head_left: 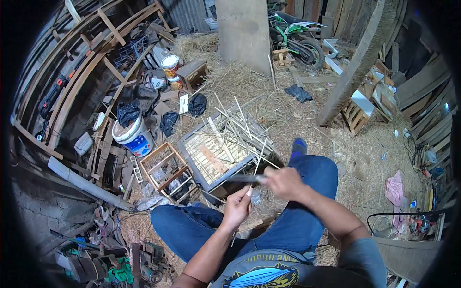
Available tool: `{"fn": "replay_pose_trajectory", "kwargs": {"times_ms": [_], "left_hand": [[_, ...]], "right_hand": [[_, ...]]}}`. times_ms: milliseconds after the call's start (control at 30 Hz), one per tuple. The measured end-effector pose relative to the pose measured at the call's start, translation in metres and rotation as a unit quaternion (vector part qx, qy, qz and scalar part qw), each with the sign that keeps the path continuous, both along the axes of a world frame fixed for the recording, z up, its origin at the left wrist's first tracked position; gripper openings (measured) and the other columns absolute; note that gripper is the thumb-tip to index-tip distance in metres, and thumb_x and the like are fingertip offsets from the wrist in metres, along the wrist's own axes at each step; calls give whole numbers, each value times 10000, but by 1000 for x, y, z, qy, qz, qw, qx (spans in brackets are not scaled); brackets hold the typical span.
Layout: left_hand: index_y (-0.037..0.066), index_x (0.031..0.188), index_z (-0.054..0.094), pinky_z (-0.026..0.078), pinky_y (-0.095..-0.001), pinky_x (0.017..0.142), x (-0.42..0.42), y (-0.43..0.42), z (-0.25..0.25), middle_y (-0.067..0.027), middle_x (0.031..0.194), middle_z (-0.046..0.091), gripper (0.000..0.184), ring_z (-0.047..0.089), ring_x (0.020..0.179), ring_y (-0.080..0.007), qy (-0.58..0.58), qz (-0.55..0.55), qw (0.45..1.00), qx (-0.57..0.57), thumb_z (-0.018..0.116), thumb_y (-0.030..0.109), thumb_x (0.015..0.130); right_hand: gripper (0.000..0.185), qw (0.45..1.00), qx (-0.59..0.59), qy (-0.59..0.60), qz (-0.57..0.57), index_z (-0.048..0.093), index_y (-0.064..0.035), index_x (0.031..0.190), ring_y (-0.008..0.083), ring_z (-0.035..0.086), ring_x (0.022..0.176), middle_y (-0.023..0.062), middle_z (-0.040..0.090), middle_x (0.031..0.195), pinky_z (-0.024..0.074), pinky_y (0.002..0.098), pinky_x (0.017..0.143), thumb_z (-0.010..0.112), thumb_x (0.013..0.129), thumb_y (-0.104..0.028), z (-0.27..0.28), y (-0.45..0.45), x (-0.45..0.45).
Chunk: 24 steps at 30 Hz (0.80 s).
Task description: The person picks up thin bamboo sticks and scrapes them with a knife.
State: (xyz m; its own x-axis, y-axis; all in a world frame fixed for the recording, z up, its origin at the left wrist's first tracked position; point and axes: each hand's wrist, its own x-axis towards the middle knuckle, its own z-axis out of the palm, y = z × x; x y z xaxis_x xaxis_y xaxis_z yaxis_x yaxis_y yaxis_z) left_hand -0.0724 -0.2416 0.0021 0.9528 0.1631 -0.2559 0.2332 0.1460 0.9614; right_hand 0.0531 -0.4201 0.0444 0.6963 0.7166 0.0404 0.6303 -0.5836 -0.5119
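My right hand (283, 184) is closed around the handle of a knife (241, 178), whose blade points left across my lap. Below the blade, my left hand (236, 207) grips a thin wooden stick (258, 165); it runs upward past the knife, and a lower end shows under my wrist. The blade appears to meet the stick just above my left fingers, though contact is hard to make out. In front of my knees lies a framed wire-mesh panel (184, 149) bearing a loose pile of thin sticks (245, 129) and a flat brown wood piece (211, 158).
A small wooden frame (163, 168) stands left of the mesh panel, near a white-and-blue bucket (134, 137). A slanted wooden post (353, 62) rises at right. Behind are paint cans (170, 62), a leaning board (244, 36) and a green motorbike (297, 33). Straw litters the floor.
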Motion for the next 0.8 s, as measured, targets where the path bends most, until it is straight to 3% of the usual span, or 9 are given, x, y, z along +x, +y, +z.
{"fn": "replay_pose_trajectory", "kwargs": {"times_ms": [33, 67, 133, 167, 200, 400, 467, 600, 800], "left_hand": [[74, 1436, 559, 305, -228, 415, 2, 2, 11, 68, 571, 454, 424, 387, 446, -39, 24, -36, 999, -1, 551, 278, 1065], [74, 1436, 559, 305, -228, 415, 2, 3, 20, 68, 571, 454, 424, 387, 446, -39, 24, -38, 999, -1, 551, 278, 1065], [65, 1455, 534, 288, -236, 401, -1, 6, 36, 74, 555, 414, 434, 355, 427, -39, 55, -57, 991, -105, 542, 263, 1068], [109, 1469, 532, 289, -211, 418, -5, 8, 40, 94, 569, 387, 418, 347, 441, -19, 65, -55, 988, -131, 533, 241, 1073], [109, 1469, 532, 289, -211, 418, -7, 11, 39, 94, 569, 387, 418, 347, 441, -19, 66, -58, 988, -129, 533, 241, 1073], [121, 1464, 538, 315, -213, 400, -13, 15, 25, 70, 559, 447, 413, 386, 427, -28, 89, -57, 986, -129, 538, 243, 1070], [94, 1460, 532, 350, -225, 396, -12, 11, 24, 46, 585, 515, 434, 412, 417, -54, 90, -37, 993, -74, 551, 263, 1061], [106, 1440, 560, 342, -224, 401, -8, 6, 24, 33, 630, 573, 414, 442, 434, -52, 76, -9, 994, -81, 567, 257, 1055], [123, 1413, 591, 300, -224, 407, -7, 11, 26, 55, 635, 524, 383, 393, 444, -37, 61, -42, 994, -85, 580, 240, 1049]], "right_hand": [[350, 997, 52, -55, 10, 553, -126, 850, 388, 638, 572, 142, 603, 611, 463, 507, 487, 527, 1008, -437, -3, 2, -10], [350, 997, 51, -56, 8, 553, -126, 850, 388, 638, 572, 142, 603, 611, 463, 507, 487, 527, 1008, -437, -6, 1, -7], [359, 994, 70, -78, -15, 542, -121, 839, 377, 632, 556, 134, 605, 614, 460, 507, 487, 533, 1006, -439, -5, 1, 1], [365, 995, 62, -67, -37, 533, -118, 831, 371, 636, 561, 130, 613, 626, 460, 508, 488, 528, 1008, -437, -1, -5, 10], [414, 997, 7, -34, -62, 549, -95, 879, 412, 659, 608, 159, 664, 686, 500, 537, 535, 449, 1034, -467, -1, -12, 23], [449, 987, 32, -99, -124, 583, -106, 908, 356, 666, 601, 144, 621, 634, 488, 519, 540, 421, 1045, -502, -20, -34, 61], [461, 991, 31, -20, -126, 591, -100, 910, 339, 654, 570, 126, 599, 606, 482, 498, 521, 409, 1053, -499, -8, -19, 39], [402, 998, 65, -26, -3, 546, -112, 852, 384, 645, 598, 143, 624, 643, 474, 509, 519, 482, 1031, -465, 2, 3, -13], [322, 995, 58, -77, 12, 544, -116, 871, 387, 657, 614, 143, 643, 655, 475, 518, 511, 553, 987, -417, 0, 4, -7]]}}
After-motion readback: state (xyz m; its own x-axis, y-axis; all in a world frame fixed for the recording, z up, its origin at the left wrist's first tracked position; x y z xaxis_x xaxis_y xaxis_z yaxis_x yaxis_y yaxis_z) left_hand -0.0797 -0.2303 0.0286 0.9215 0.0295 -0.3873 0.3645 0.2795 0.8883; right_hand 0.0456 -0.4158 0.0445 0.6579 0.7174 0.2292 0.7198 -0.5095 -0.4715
